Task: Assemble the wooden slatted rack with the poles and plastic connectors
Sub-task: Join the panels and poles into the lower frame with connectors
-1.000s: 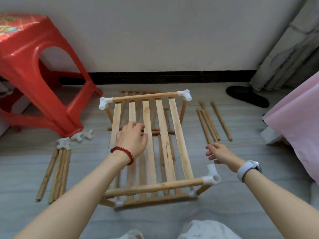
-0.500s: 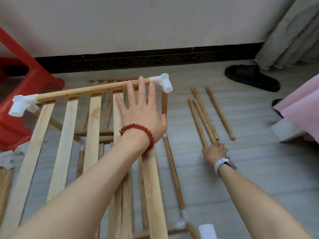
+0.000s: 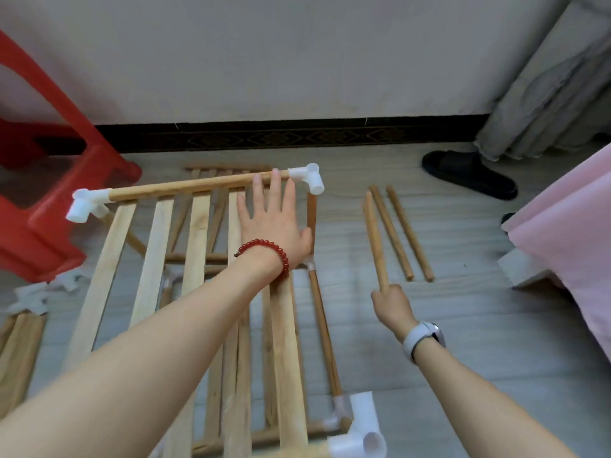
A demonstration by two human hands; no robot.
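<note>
Now the rack (image 3: 185, 292) stands on the floor (image 3: 463, 342), and nothing lies in it or on it but the left hand (image 3: 274, 223). That hand lies flat on the slats with its fingers spread, fingertips at the far pole (image 3: 198, 186). White connectors sit at the far corners (image 3: 305, 178) (image 3: 86, 206) and at the near right corner (image 3: 362, 431). The right hand (image 3: 391, 305) has its grip curled round the near end of a loose pole (image 3: 375, 239), lifted a little. Two more poles (image 3: 401, 231) lie on the floor just beside it. The near left corner of the rack is hidden by the left arm. At the left edge, a bundle of sticks (image 3: 20, 345) is cut off, with blurry white bits (image 3: 39, 295) by it. A red stool (image 3: 43, 206), a black slipper (image 3: 469, 175), a curtain (image 3: 555, 94) and a pink cloth (image 3: 568, 252) are around.
</note>
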